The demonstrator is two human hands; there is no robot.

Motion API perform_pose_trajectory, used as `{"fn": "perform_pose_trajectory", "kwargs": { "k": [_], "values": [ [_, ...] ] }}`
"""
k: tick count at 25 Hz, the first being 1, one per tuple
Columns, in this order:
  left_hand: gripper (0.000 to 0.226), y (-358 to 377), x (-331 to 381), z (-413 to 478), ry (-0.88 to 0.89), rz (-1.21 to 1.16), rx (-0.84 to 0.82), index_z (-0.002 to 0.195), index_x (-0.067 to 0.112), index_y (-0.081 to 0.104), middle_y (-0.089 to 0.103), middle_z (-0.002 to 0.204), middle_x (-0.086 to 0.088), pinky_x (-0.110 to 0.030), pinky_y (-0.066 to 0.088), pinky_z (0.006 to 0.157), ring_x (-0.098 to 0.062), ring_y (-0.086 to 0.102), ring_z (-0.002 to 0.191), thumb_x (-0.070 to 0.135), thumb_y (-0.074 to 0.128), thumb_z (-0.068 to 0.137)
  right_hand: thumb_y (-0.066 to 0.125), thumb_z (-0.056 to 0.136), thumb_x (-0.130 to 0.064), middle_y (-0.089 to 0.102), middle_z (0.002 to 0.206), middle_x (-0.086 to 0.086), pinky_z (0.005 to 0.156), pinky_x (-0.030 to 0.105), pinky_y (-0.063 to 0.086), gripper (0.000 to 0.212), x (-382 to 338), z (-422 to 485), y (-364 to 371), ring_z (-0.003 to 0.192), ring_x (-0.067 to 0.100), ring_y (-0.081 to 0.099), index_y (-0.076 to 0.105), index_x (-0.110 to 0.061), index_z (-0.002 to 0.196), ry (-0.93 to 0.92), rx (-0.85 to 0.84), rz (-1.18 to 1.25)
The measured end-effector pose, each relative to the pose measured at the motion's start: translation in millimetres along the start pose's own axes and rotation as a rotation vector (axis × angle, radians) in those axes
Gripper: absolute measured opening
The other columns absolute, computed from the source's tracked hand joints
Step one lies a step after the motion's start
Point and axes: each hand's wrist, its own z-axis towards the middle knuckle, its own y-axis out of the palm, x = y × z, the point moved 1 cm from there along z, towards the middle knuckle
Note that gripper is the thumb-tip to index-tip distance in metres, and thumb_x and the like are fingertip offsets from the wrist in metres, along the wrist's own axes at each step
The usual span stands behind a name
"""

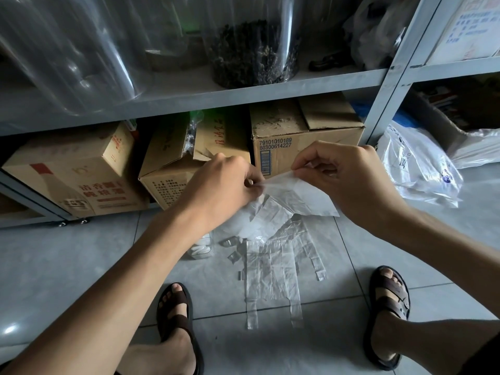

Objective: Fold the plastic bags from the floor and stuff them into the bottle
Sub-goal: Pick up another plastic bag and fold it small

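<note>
The left grip (230,182) and right grip (343,177) each pinched an edge of a thin plastic bag (292,196), held above the tiled floor (81,266). More bags (273,272) lay flat below, beside the bottle (201,247).

- Cardboard boxes (81,180) pack the bay under the shelf (243,93), walling off the way forward just beyond the left hand (227,182) and right hand (343,174).
- A thin bag (292,193), pinched by the fingers (305,161) of both hands, spans the gap between them.
- Flat clear bags (273,272) cover the floor (67,266) between the sandalled feet (176,307); a bottle (201,249) lies half hidden under the left forearm.
- Bare tile lies open left of that forearm.
- A printed white bag (422,169) slumps by the upright post (387,85) at right.
</note>
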Motion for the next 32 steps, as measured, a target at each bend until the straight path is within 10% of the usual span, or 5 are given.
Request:
{"fn": "perform_pose_trajectory", "kwargs": {
  "k": [12,17,21,32],
  "values": [
    [0.027,-5,0,0,-0.021,-0.107,0.009,0.082,0.028,0.082,0.074,0.072,0.015,-0.025,0.055,0.058,-0.001,0.067,0.065,0.008,0.064,0.087,0.078,0.084,-0.013,0.064,0.071,-0.013,0.063,0.014,0.050,0.007,-7,-5,5,0.067,0.007,0.062,0.073,-0.016,0.086,-0.172,-0.020,-0.139],
    [0.032,-8,-5,2,-0.028,-0.099,-0.016,0.085,0.029,0.082,0.076,0.081,0.013,-0.010,0.047,0.062,-0.001,0.066,0.075,0.004,0.062,0.082,0.074,0.085,-0.035,0.070,0.084,-0.010,0.066,0.021,0.055,0.022,-15,-11,8,0.073,0.003,0.066,0.074,-0.016,0.097,-0.291,-0.271,-0.097],
    [0.031,-8,1,-3,0.114,-0.050,0.026,0.095,0.029,0.081,0.070,0.077,0.022,-0.003,0.040,0.065,0.006,0.063,0.071,0.001,0.070,0.086,0.074,0.088,-0.019,0.069,0.077,-0.019,0.066,0.004,0.044,0.008,-9,-4,1,0.072,-0.006,0.065,0.072,-0.026,0.085,-0.104,-0.069,0.012],
    [0.032,-2,12,-9,0.322,-0.033,0.075,0.107,0.019,0.055,0.077,0.084,0.009,-0.033,0.057,0.067,-0.010,0.072,0.076,0.004,0.072,0.085,0.078,0.080,-0.027,0.075,0.092,-0.009,0.090,0.033,0.056,0.014,16,4,9,0.091,0.007,0.071,0.077,-0.023,0.093,0.228,-0.277,0.252]
  ]
}}
